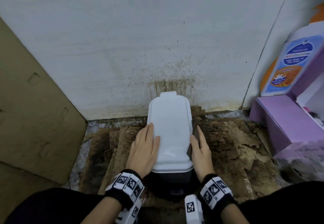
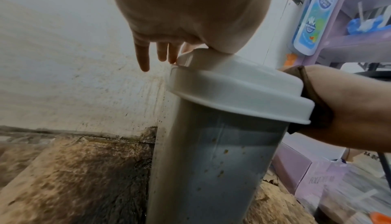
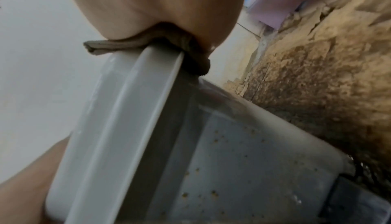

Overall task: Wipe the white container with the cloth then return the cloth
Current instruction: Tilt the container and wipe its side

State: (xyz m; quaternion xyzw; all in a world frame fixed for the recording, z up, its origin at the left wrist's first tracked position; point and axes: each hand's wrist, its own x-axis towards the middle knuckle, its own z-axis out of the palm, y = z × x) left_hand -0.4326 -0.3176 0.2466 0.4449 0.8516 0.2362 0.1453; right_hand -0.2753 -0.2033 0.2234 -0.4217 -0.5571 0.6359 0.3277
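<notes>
Right hand (image 1: 199, 149) presses the cloth (image 1: 196, 132) against the white container (image 1: 171, 129); left hand (image 1: 145, 146) rests flat.

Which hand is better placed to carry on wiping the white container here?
Right. The right hand presses the brown cloth against the white container at its lid edge, while the left hand lies flat on the lid, steadying it.

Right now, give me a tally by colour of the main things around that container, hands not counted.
White: 1, the container with its lid
Brown: 1, the cloth under the right hand
Purple: 1, the shelf unit
Blue and orange: 1, the bottle
Tan: 1, the cardboard sheet
Total: 5
</notes>
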